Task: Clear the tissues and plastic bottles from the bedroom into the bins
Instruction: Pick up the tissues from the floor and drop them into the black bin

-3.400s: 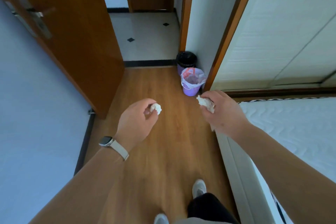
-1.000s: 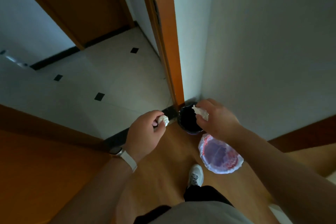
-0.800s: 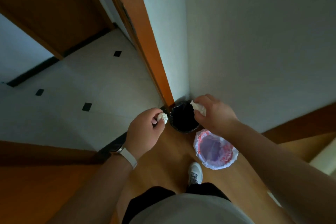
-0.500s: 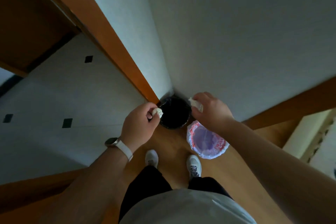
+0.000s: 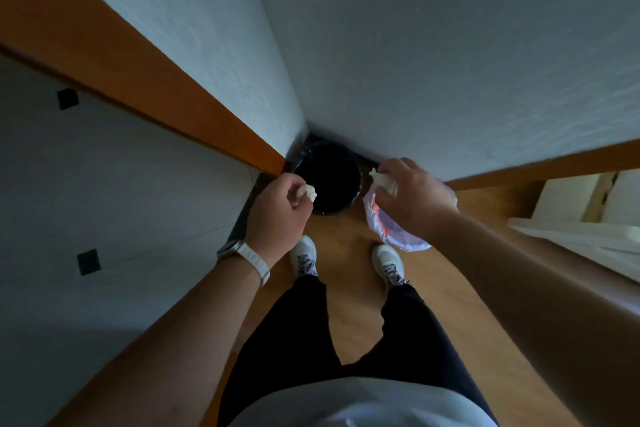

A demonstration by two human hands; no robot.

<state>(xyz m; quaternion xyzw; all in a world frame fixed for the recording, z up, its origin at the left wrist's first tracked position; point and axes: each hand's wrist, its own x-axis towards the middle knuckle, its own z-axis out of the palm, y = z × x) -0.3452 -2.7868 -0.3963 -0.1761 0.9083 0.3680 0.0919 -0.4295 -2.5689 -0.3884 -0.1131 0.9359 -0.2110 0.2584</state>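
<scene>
A black-lined bin (image 5: 332,180) stands in the wall corner, with a purple bin lined in a white and red bag (image 5: 388,229) just to its right. My left hand (image 5: 280,215) pinches a small crumpled tissue (image 5: 309,191) at the black bin's left rim. My right hand (image 5: 412,198) grips another crumpled tissue (image 5: 382,180) over the gap between the two bins and hides much of the purple one. Both hands hover above the bins.
A wooden door frame (image 5: 145,80) runs along the left, with pale tiled floor (image 5: 104,204) beyond it. White walls (image 5: 433,55) close the corner. My two white shoes (image 5: 304,258) stand on the wooden floor right before the bins. A white bed edge (image 5: 575,236) lies at right.
I have walked up to the bins and now look straight down at them. Both hands still hold their tissues and have settled over the bins; the right one has drifted toward the purple bin.
</scene>
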